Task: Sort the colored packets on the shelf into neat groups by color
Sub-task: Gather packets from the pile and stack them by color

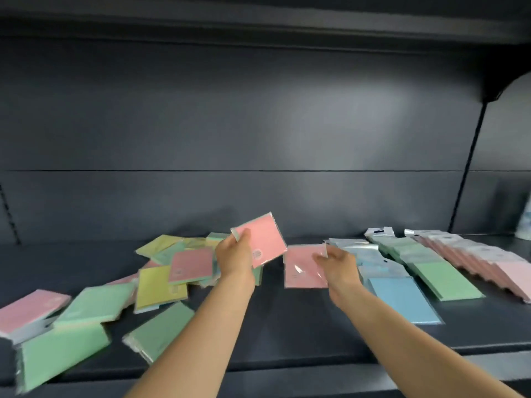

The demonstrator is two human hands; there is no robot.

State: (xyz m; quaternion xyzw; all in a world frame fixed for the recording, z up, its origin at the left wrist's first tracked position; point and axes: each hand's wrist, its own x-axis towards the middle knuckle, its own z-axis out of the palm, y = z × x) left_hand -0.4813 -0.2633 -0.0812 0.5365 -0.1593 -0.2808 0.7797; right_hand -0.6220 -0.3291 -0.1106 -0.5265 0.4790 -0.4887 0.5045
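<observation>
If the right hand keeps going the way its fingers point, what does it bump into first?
Probably nothing new: the right hand already reaches the flat pink plastic-wrapped packet lying on the dark shelf. Its fingertips look to be on that packet's right edge, though depth is unclear.
</observation>
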